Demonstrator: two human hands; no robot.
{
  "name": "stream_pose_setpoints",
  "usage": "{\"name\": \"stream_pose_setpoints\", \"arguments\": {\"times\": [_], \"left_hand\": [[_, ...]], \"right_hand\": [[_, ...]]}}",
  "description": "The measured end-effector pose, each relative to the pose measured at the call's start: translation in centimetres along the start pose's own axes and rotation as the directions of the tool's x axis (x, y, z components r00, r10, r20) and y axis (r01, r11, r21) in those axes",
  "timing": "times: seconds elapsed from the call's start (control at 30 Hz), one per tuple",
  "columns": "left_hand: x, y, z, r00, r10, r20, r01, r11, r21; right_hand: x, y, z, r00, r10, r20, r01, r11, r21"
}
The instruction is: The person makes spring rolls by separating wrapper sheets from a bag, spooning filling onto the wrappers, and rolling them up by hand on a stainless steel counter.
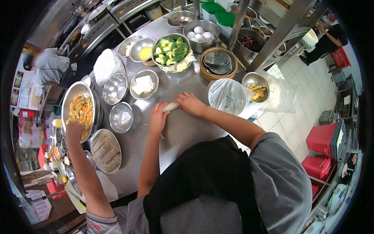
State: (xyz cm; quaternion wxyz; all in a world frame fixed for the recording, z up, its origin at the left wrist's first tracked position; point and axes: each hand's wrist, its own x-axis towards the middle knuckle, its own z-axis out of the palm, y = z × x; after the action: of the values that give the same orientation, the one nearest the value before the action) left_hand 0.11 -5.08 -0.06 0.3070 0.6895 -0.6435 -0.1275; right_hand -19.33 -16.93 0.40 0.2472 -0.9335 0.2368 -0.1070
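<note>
A short, pale roll of dough (171,107) lies on the steel table between my two hands. My left hand (158,116) is closed over its left end. At the other end, my right hand (189,103) curls its fingers over the dough. Both palms face down, so part of the roll is hidden. Left of my left arm, an oval dish (120,156) holds several similar pale strips of dough. A small steel bowl with white powder (125,117) and a bowl with white blocks (143,85) stand beyond my left hand.
A co-worker's hand (75,128) reaches into a large bowl of shredded food (81,104). Farther back are broccoli (170,51), eggs (200,34) and a bamboo steamer (219,64). A plastic-covered bowl (228,96) stands near my right forearm. Metal posts (237,24) rise at the table's far right.
</note>
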Motion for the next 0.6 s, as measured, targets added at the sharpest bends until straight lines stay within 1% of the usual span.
{"name": "stream_pose_setpoints", "arguments": {"times": [0.13,0.23,0.33,0.43,0.53,0.6], "left_hand": [[-0.5,0.6,-0.3,0.998,-0.027,0.059,0.026,1.000,0.014],[-1.4,1.0,-0.2,0.998,-0.003,0.058,0.002,1.000,0.014],[-2.3,1.5,-0.1,0.997,-0.020,0.081,0.019,1.000,0.018],[-3.0,1.8,0.3,0.998,-0.015,0.054,0.011,0.998,0.066],[-3.1,2.4,0.0,0.998,-0.025,0.054,0.023,0.999,0.039],[-2.8,4.0,-0.4,0.999,0.017,-0.035,-0.014,0.997,0.081]], "right_hand": [[-0.5,0.0,0.1,1.000,0.005,0.014,-0.005,1.000,0.015],[-1.3,-0.1,0.2,1.000,-0.019,0.004,0.019,1.000,-0.004],[-2.1,-0.5,-0.1,0.999,-0.015,0.037,0.015,1.000,0.000],[-2.7,-0.6,0.0,0.999,-0.019,0.029,0.019,1.000,0.000],[-2.9,-0.8,0.0,1.000,-0.016,0.025,0.017,1.000,-0.006],[-2.9,-0.8,0.0,1.000,-0.017,0.020,0.017,1.000,-0.005]]}}
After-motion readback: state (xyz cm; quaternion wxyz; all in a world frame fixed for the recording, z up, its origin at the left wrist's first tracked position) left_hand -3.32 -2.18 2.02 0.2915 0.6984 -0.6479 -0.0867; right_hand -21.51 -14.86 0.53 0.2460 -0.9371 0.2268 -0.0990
